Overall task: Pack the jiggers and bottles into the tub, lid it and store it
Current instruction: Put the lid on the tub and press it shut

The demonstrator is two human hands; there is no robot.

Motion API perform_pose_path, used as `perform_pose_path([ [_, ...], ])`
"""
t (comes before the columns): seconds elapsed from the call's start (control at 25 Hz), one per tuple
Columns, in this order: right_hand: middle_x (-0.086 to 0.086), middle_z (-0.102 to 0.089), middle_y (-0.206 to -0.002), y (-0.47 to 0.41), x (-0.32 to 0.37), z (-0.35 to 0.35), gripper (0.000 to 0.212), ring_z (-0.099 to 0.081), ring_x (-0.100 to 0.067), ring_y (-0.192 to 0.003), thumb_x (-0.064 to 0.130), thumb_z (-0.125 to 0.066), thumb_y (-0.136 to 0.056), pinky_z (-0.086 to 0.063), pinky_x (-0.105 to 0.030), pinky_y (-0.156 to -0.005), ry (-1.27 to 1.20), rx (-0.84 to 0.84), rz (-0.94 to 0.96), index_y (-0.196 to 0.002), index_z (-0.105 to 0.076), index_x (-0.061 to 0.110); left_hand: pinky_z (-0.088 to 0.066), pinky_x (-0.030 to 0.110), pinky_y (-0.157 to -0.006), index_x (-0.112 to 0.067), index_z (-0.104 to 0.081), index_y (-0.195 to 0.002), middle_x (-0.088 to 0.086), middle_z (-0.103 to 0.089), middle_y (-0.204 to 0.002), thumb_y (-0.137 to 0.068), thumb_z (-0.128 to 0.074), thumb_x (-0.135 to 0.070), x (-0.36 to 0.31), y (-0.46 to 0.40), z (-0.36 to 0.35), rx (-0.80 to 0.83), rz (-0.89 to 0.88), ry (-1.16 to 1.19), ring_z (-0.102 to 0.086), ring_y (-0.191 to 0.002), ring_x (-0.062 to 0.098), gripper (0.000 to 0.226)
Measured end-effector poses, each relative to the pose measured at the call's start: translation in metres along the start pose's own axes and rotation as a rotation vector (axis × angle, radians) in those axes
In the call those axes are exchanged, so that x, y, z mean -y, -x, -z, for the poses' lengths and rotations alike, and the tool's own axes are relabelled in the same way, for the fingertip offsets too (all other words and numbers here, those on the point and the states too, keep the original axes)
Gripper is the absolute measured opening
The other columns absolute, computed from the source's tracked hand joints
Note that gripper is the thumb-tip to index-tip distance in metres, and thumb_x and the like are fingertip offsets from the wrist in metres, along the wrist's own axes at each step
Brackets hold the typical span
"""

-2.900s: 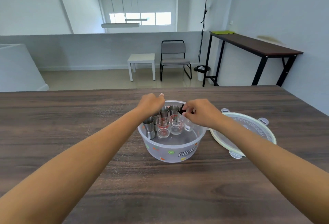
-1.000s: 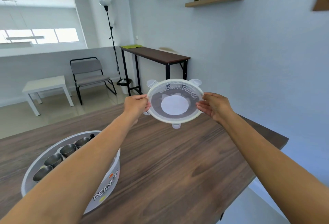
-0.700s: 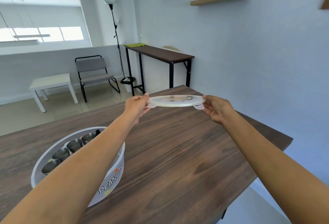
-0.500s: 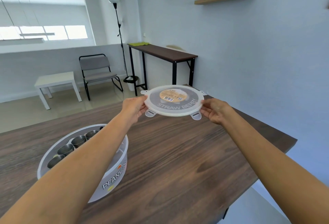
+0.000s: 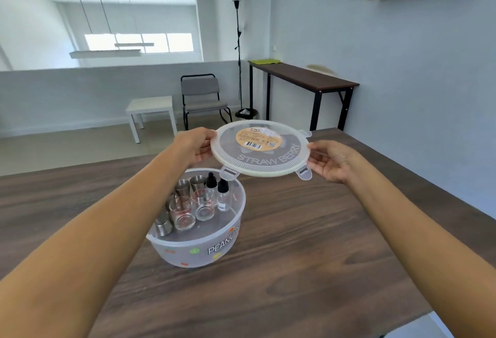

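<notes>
The left hand (image 5: 193, 147) and the right hand (image 5: 328, 160) each held the round lid (image 5: 259, 150) by opposite edges, fingers closed on its rim, so the lid hung between both grips, label up, tilted slightly. It was above and just beyond the open tub (image 5: 198, 246), which stood on the counter (image 5: 295, 257) with the jiggers (image 5: 182, 187) and bottles (image 5: 222, 195) upright inside.

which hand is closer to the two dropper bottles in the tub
Left. The left hand holds the lid's edge just above and behind the dropper bottles; the right hand grips the lid's far edge, well off to the right.
</notes>
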State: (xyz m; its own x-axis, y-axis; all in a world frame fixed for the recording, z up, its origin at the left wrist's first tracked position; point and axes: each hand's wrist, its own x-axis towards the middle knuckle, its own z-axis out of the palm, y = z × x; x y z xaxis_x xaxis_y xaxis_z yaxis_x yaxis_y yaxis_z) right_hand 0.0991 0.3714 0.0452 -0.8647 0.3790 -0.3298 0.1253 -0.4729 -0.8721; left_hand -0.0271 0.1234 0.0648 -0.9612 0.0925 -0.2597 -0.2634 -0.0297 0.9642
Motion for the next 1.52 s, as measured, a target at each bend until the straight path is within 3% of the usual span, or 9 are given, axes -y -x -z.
perform_pose_path([
  [0.16, -0.011, -0.062, -0.075, 0.000, -0.018, -0.041, 0.010, -0.067, -0.018, -0.048, 0.001, -0.057, -0.087, -0.057, -0.029, -0.040, 0.129, 0.072, -0.060, -0.077, -0.057, 0.003, -0.048, 0.019, -0.033, -0.003, -0.060, -0.091, 0.010, -0.065, -0.070, -0.085, -0.061, -0.007, 0.006, 0.008, 0.053, -0.105, -0.007, -0.179, -0.063, -0.054, 0.017, 0.008],
  [0.36, -0.011, -0.062, -0.072, 0.004, -0.046, -0.078, 0.012, -0.065, -0.017, -0.050, -0.001, -0.058, -0.086, -0.055, -0.026, -0.037, 0.310, 0.103, -0.057, -0.075, -0.057, 0.001, -0.048, 0.022, -0.045, -0.004, -0.063, -0.080, 0.009, -0.062, -0.066, -0.083, -0.065, -0.009, 0.021, 0.020, 0.104, -0.270, -0.011, -0.369, -0.056, -0.052, 0.015, 0.006],
  [0.56, -0.011, -0.061, -0.068, 0.006, -0.070, -0.099, 0.015, -0.059, -0.018, -0.059, 0.000, -0.059, -0.086, -0.054, -0.022, -0.036, 0.521, 0.116, -0.029, -0.072, -0.058, 0.001, -0.046, 0.033, -0.060, 0.002, -0.063, -0.071, 0.015, -0.058, -0.065, -0.072, -0.070, -0.001, 0.047, 0.033, 0.138, -0.389, -0.034, -0.423, -0.052, -0.059, 0.024, 0.008],
  [0.68, -0.011, -0.060, -0.066, 0.007, -0.080, -0.104, 0.014, -0.057, -0.017, -0.057, 0.000, -0.060, -0.085, -0.053, -0.019, -0.037, 0.621, 0.107, 0.004, -0.071, -0.059, 0.001, -0.042, 0.032, -0.058, -0.002, -0.056, -0.059, 0.013, -0.051, -0.057, -0.070, -0.069, -0.003, 0.061, 0.041, 0.146, -0.418, -0.038, -0.443, -0.046, -0.050, 0.023, 0.017],
  [0.88, -0.011, -0.060, -0.067, 0.008, -0.084, -0.107, 0.008, -0.056, -0.016, -0.056, -0.002, -0.061, -0.083, -0.051, -0.018, -0.038, 0.666, 0.066, 0.062, -0.075, -0.062, -0.003, -0.046, 0.030, -0.057, -0.002, -0.067, -0.079, 0.011, -0.057, -0.062, -0.076, -0.066, -0.012, 0.073, 0.045, 0.144, -0.420, -0.051, -0.471, -0.050, -0.053, 0.022, 0.010],
  [1.08, -0.011, -0.063, -0.068, 0.008, -0.087, -0.105, 0.008, -0.060, -0.018, -0.058, -0.002, -0.061, -0.081, -0.054, -0.023, -0.045, 0.726, 0.040, 0.106, -0.075, -0.066, -0.002, -0.059, 0.044, -0.082, 0.004, -0.071, -0.091, 0.019, -0.069, -0.081, -0.077, -0.067, -0.011, 0.076, 0.039, 0.144, -0.425, -0.060, -0.433, -0.063, -0.070, 0.026, 0.020],
  [1.32, -0.015, -0.068, -0.083, 0.004, -0.092, -0.103, 0.012, -0.067, -0.027, -0.072, 0.001, -0.062, -0.081, -0.057, -0.034, -0.062, 0.762, 0.011, 0.155, -0.070, -0.067, 0.003, -0.051, 0.032, -0.060, -0.001, -0.069, -0.072, 0.015, -0.062, -0.066, -0.078, -0.066, -0.008, 0.073, 0.038, 0.146, -0.394, -0.063, -0.535, -0.053, -0.051, 0.022, 0.009],
  [1.44, -0.014, -0.069, -0.081, 0.006, -0.092, -0.100, 0.008, -0.067, -0.022, -0.067, 0.000, -0.063, -0.081, -0.054, -0.028, -0.053, 0.746, 0.021, 0.142, -0.075, -0.069, 0.000, -0.056, 0.036, -0.068, -0.008, -0.061, -0.065, 0.013, -0.060, -0.069, -0.080, -0.061, -0.007, 0.072, 0.037, 0.144, -0.380, -0.070, -0.594, -0.055, -0.059, 0.025, 0.015],
  [1.52, -0.014, -0.070, -0.079, 0.008, -0.094, -0.098, 0.009, -0.066, -0.018, -0.062, -0.001, -0.062, -0.081, -0.053, -0.025, -0.047, 0.755, 0.025, 0.139, -0.076, -0.070, -0.001, -0.051, 0.035, -0.064, -0.009, -0.059, -0.065, 0.013, -0.057, -0.071, -0.080, -0.058, -0.005, 0.070, 0.036, 0.143, -0.374, -0.082, -0.645, -0.052, -0.063, 0.024, 0.016],
])
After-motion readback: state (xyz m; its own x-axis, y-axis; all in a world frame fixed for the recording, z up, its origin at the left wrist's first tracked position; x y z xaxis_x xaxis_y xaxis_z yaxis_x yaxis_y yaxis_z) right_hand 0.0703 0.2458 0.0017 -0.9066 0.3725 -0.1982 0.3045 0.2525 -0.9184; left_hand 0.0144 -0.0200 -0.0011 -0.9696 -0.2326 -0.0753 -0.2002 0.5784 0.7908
